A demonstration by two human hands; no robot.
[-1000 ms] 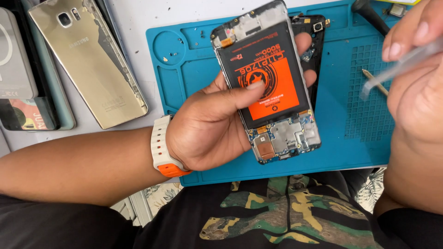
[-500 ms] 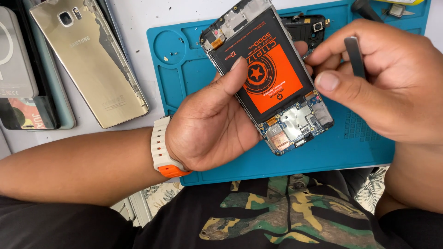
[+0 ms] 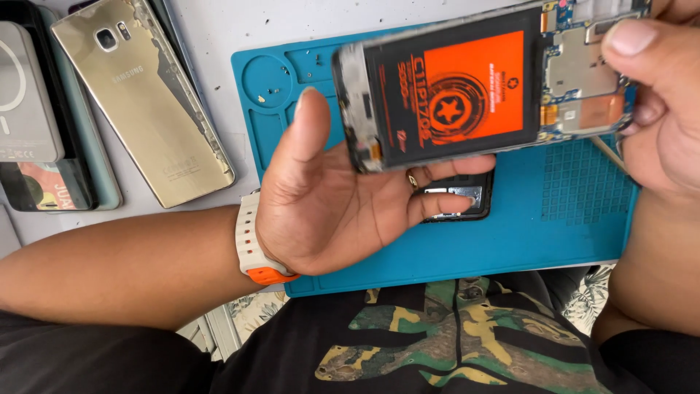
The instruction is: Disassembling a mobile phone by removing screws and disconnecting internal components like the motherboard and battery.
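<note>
White tabletop runs under a blue mat (image 3: 510,241) whose round tray at its top left holds a few tiny screws. From the head camera we see our right hand (image 3: 660,109) pinching the opened phone (image 3: 467,87) by its circuit-board end, lying sideways above the mat, orange battery up. Our left hand (image 3: 328,204) lies open beneath it, palm up, grasping nothing. A gold phone (image 3: 142,102) lies on the table to the left. Half a second ago our left hand gripped the phone upright; now it has let go and the phone has turned flat.

matt blue rubbery mat (image 3: 510,241), glossy gold metallic phone back (image 3: 146,102).
</note>
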